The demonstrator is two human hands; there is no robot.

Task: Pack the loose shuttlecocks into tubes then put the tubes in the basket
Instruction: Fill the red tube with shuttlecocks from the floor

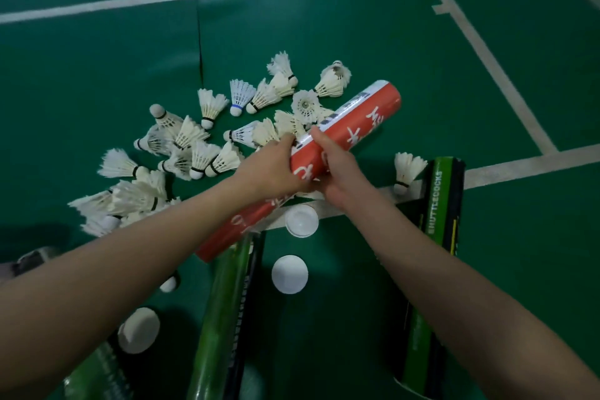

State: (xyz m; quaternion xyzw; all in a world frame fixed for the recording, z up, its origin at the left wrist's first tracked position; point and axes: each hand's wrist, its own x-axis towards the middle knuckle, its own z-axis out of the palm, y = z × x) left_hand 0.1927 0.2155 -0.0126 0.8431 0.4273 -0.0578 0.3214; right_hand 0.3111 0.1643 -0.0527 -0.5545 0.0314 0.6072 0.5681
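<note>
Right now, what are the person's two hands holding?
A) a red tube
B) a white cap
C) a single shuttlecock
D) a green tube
A: the left hand and the right hand both grip the red tube near its middle, while the green tubes and white caps lie on the floor.

Shuttlecock pile [201,146] sat on the floor [389,42], centre-left of frame. Held tube [363,114] ran diagonally over its right edge, lower end above the centre tube [224,318] at the bottom. Right tube [436,201] lay along the right side, lone shuttlecock [407,169] beside its far end. Two caps [301,221] lay between those tubes; third cap [139,330] at lower left.
</note>
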